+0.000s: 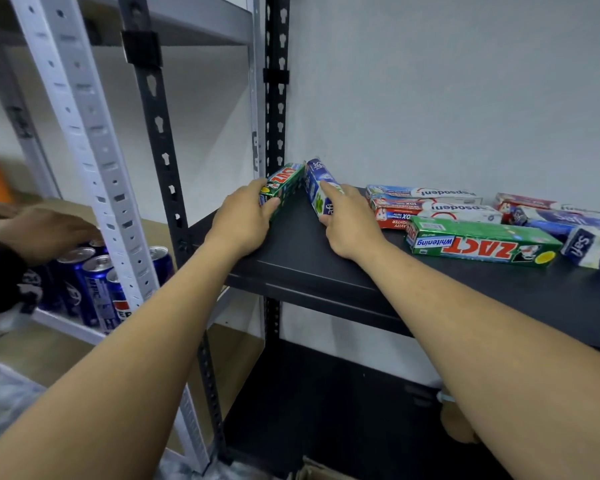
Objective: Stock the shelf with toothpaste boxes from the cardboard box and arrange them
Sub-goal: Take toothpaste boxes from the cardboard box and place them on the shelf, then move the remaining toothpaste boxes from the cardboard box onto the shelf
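Observation:
On the black shelf, my left hand grips a green Zact toothpaste box at the far left corner. My right hand holds a blue and white toothpaste box right beside it, index finger lying along its top. The two boxes meet at their far ends and spread apart towards me. To the right lie red and white Pepsodent boxes, another green Zact box and more blue and white boxes. A corner of the cardboard box shows at the bottom edge.
A black slotted upright and a white shelving unit stand to the left. Blue Pepsi cans fill the white unit's shelf, where another person's hand reaches. A grey wall is behind the black shelf. A lower black shelf sits below.

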{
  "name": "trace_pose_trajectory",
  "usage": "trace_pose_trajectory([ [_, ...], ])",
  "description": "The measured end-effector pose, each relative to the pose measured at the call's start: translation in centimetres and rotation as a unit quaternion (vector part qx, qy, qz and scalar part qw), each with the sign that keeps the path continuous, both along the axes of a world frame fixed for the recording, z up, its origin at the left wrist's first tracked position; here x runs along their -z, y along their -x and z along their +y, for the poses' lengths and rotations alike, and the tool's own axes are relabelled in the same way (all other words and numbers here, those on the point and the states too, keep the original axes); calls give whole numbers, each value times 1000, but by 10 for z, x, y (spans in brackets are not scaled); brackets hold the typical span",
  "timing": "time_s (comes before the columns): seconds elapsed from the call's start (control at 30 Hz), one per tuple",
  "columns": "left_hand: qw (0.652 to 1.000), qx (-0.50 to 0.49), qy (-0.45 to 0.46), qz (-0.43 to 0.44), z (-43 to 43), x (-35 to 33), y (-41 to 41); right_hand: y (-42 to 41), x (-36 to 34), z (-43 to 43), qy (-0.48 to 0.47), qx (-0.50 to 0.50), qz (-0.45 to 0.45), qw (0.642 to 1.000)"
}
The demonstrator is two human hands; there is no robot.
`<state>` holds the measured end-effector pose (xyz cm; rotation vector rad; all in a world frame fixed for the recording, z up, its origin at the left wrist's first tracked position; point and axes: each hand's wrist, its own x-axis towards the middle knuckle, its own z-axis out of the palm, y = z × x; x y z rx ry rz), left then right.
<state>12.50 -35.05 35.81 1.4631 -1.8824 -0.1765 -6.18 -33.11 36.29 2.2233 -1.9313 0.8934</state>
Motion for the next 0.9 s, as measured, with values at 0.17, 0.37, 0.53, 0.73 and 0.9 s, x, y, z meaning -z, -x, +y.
trace_pose_trajectory([
  [0.17, 1000, -12, 26, 11, 12, 1, 1, 0, 1, 17, 35, 12, 22, 999],
  [0.37, 999, -17, 38, 27, 50, 4, 2, 10, 3, 57, 45, 1, 21, 999],
  [0.53, 997, 12, 73, -18, 107, 16, 9, 21, 10, 113, 57, -37, 3, 998],
  [0.73, 985, 77, 145, -55, 177, 38, 25, 37, 40, 199, 170, -7, 65, 983],
  [0.9, 981, 132, 69, -125, 209, 98, 42, 63, 101, 249, 121, 35, 96, 987],
])
